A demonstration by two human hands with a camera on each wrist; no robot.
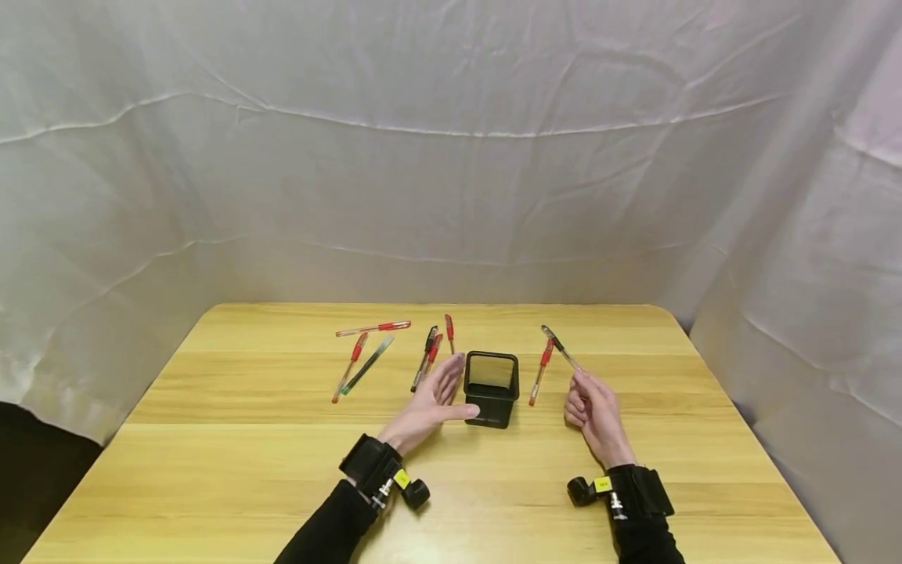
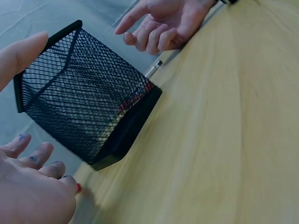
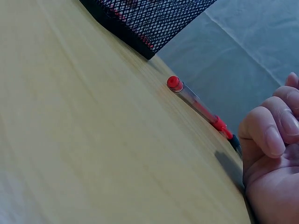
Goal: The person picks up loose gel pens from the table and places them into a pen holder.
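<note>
A black mesh pen holder [image 1: 492, 389] stands upright on the table. My left hand [image 1: 428, 405] is beside it, fingers spread along its left and the thumb across the front; in the left wrist view the thumb [image 2: 23, 56] lies by the rim while the other fingers are apart from the mesh. A black-capped gel pen [image 1: 560, 345] lies to the right. My right hand [image 1: 595, 411] is at its near end, fingers loosely curled; the left wrist view shows no pen between them. Left of the black pen lies a red pen [image 3: 196, 103].
Several red pens, one of them a red pen [image 1: 373, 328] at the back, lie on the left of the table [image 1: 211, 439]. A green-ended pen [image 1: 367, 365] and a black pen [image 1: 423, 359] lie among them. A pale curtain [image 1: 451, 196] hangs behind the table.
</note>
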